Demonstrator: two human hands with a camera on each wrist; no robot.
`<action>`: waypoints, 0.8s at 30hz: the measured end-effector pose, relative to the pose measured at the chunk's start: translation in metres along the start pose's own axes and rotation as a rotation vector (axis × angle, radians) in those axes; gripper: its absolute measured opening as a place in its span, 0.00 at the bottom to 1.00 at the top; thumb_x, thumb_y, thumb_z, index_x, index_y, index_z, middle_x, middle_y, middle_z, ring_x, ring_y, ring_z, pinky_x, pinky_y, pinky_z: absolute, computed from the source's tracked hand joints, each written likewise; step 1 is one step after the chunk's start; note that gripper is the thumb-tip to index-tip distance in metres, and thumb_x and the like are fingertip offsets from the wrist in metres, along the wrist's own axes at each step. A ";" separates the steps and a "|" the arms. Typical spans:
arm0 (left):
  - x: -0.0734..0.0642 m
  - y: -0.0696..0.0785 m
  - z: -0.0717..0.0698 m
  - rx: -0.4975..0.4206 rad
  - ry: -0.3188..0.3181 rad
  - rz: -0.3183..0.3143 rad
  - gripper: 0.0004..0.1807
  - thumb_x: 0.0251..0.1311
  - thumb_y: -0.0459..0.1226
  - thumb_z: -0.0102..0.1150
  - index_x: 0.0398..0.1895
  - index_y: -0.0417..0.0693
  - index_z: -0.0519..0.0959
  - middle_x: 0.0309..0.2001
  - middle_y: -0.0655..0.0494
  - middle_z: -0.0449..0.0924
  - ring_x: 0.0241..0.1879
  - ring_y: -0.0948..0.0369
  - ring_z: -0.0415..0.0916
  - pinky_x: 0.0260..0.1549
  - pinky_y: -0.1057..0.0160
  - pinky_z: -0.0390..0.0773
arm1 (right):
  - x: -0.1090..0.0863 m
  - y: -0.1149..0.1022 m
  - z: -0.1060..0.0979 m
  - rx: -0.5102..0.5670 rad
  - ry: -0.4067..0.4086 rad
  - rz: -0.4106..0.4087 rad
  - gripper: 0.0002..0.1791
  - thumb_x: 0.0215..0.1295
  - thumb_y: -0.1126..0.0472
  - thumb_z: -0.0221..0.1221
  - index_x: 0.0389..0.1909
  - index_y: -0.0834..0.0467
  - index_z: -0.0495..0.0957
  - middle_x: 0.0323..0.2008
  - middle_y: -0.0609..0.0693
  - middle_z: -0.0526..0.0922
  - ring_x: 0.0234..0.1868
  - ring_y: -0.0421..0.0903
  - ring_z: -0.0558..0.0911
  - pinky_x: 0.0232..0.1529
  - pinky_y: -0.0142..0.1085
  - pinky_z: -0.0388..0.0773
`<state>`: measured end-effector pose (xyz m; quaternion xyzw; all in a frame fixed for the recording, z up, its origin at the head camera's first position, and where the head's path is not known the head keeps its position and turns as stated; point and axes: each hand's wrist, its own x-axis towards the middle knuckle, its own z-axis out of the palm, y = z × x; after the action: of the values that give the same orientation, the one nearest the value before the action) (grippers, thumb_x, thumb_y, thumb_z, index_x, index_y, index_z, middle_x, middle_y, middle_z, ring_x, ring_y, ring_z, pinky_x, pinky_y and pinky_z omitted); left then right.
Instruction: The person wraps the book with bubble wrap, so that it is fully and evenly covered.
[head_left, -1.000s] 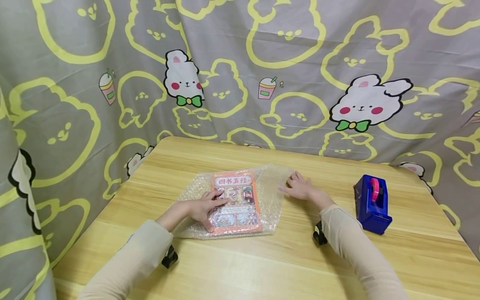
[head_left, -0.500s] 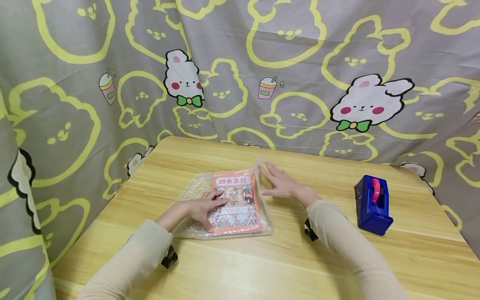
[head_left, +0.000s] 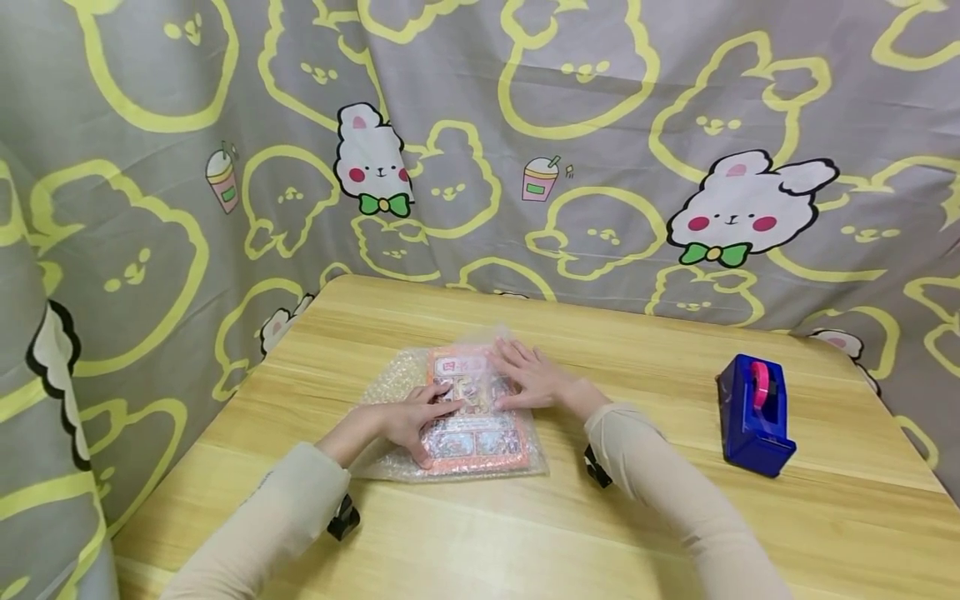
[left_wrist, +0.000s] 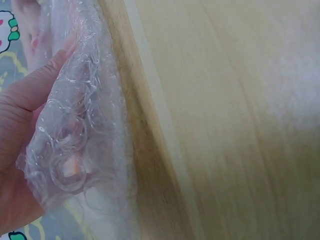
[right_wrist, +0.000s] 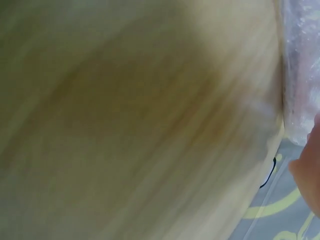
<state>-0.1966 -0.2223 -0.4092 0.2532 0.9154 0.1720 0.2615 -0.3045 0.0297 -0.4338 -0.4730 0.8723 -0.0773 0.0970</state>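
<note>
We note an orange-bordered illustrated book (head_left: 472, 457) lying face up within clear bubble wrap (head_left: 384, 379), near the middle of the wooden worktop (head_left: 637, 337). Its cover shows through the film, hazier toward the upper right; the wrap spreads well past the book's left edge.

Second container: a blue tape dispenser (head_left: 757, 454), standing well apart on the right, with a pink roll (head_left: 761, 385) seated in it.

Hands: our left hand (head_left: 408, 423) rests over the book's left part, fingers extended across the cover, thumb toward the near edge. Our right hand (head_left: 534, 379) lies over the book's upper right, fingers straight and spread on the film. Both hands are spread wide, touching the wrap with neither grasping it. Both forearms, in beige sleeves (head_left: 258, 517), reach in from the near side. The right wrist view is blurred.
</note>
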 end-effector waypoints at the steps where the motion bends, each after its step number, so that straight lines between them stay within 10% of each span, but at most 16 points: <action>1: 0.000 0.000 0.000 0.000 -0.001 -0.002 0.54 0.41 0.44 0.70 0.71 0.55 0.47 0.72 0.45 0.29 0.69 0.44 0.30 0.62 0.38 0.45 | 0.000 -0.001 0.001 0.005 0.001 0.000 0.50 0.57 0.30 0.45 0.72 0.52 0.38 0.71 0.57 0.30 0.70 0.57 0.33 0.64 0.61 0.39; 24: 0.000 0.002 0.000 0.012 0.008 -0.026 0.55 0.38 0.44 0.71 0.71 0.55 0.49 0.72 0.44 0.30 0.69 0.43 0.33 0.61 0.37 0.45 | 0.014 -0.026 0.007 -0.050 -0.132 0.084 0.53 0.56 0.30 0.48 0.71 0.54 0.36 0.70 0.55 0.27 0.69 0.55 0.29 0.66 0.57 0.34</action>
<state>-0.1963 -0.2209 -0.4084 0.2420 0.9207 0.1639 0.2585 -0.2893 0.0030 -0.4360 -0.4423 0.8848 -0.0200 0.1456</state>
